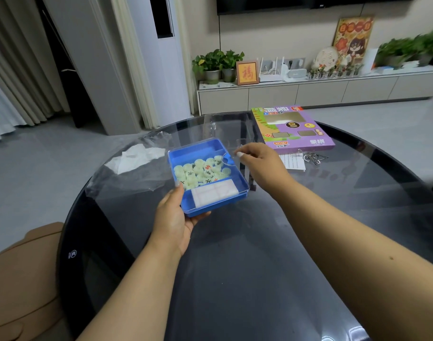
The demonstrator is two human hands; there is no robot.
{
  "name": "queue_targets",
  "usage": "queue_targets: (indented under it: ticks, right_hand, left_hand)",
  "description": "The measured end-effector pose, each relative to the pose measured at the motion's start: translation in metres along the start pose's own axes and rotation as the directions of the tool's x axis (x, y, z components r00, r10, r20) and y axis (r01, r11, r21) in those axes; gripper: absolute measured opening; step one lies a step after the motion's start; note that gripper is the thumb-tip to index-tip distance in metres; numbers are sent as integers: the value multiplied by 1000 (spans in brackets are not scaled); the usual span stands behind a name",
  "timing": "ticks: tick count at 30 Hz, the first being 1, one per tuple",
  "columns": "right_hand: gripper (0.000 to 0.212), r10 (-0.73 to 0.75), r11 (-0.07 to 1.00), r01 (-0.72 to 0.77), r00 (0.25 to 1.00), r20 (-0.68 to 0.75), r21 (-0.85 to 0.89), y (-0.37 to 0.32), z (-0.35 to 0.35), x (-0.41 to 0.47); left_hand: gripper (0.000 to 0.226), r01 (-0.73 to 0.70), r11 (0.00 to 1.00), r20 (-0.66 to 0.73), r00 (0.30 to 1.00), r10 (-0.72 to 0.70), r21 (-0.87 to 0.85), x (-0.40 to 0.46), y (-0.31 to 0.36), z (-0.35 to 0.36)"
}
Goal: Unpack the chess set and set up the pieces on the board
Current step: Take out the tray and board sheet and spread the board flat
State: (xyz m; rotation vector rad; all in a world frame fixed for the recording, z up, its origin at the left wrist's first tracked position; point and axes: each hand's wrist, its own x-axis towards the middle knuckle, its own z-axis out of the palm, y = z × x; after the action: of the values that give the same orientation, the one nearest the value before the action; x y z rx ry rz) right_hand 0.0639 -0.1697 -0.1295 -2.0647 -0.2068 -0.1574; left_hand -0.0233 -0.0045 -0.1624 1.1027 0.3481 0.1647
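The blue case (208, 173) of pale chess pieces (200, 172) is hovering above the dark glass table (235, 267), long axis running from 7 to 1 o'clock. The left hand (176, 217) is gripping its near corner at 7 o'clock. The right hand (259, 163), at 3 o'clock beside the far corner, is pinching the clear lid's tab (229, 158); lifting it looks like the next move.

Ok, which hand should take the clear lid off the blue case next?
The right hand, probably. Its fingertips already pinch the clear lid's tab at the blue case's far right corner. The left hand holds the case from below at its near left corner, steadying it.
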Motion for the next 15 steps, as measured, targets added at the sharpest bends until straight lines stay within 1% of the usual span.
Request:
queue_targets:
  ticks: [3,6,9,12,15]
  right_hand:
    - [13,33,999,-33,999,9,31,0,0,-14]
    - [27,113,993,-111,993,-21,44,3,2,-19]
    - [38,184,983,-184,983,-26,20,3,6,-18]
    - [31,215,976,-216,975,-58,-17,-2,6,-16]
    - [31,223,969,-229,972,-72,-97,-2,4,-15]
  left_hand:
    - [23,-17,999,22,1000,16,45,-2,-1,0]
    - [25,-34,996,43,999,30,88,-5,-1,1]
    - [25,-52,989,75,996,42,140,-8,-1,3]
    - [25,-60,985,85,995,47,160,-11,-3,4]
    - [25,-62,984,102,994,45,169,-12,-4,5]
